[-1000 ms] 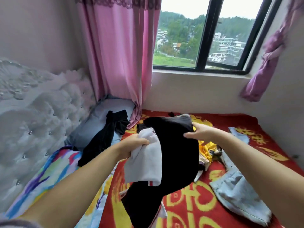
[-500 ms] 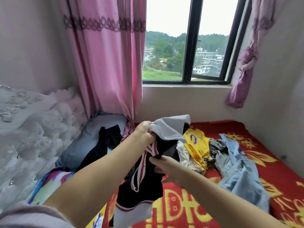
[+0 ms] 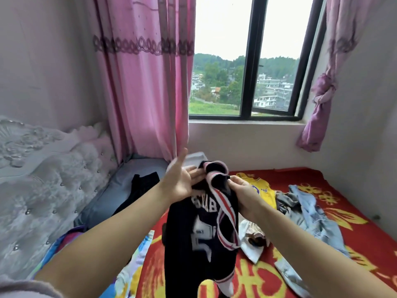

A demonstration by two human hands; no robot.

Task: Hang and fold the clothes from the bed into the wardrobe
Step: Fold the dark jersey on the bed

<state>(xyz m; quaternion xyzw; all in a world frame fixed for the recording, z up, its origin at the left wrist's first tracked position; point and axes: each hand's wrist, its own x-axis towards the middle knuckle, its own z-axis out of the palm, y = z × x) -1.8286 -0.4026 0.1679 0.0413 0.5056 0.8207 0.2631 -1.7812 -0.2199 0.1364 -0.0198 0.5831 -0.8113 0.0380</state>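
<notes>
A black sports jersey (image 3: 199, 233) with white lettering and red-and-white striped trim hangs in front of me above the bed. My right hand (image 3: 242, 194) pinches its top at the striped collar. My left hand (image 3: 182, 179) lies against the jersey's upper left with palm up and thumb raised; its fingertips hold the fabric, and a white piece (image 3: 196, 159) shows behind them. On the red blanket (image 3: 322, 244) lie a yellow jersey (image 3: 257, 186), a light blue denim garment (image 3: 311, 214) and a white crumpled garment (image 3: 251, 235).
A black garment (image 3: 139, 190) lies on a grey pillow (image 3: 120, 190) at the left. A tufted white headboard (image 3: 43, 190) runs along the left. Pink curtains (image 3: 146, 82) and a window (image 3: 247, 61) stand behind the bed; a tied curtain (image 3: 322, 100) hangs at the right.
The jersey has been raised and turned, so its lettered side now faces me. My right hand has climbed from the middle of the garment to the collar. The view has tilted upward.
</notes>
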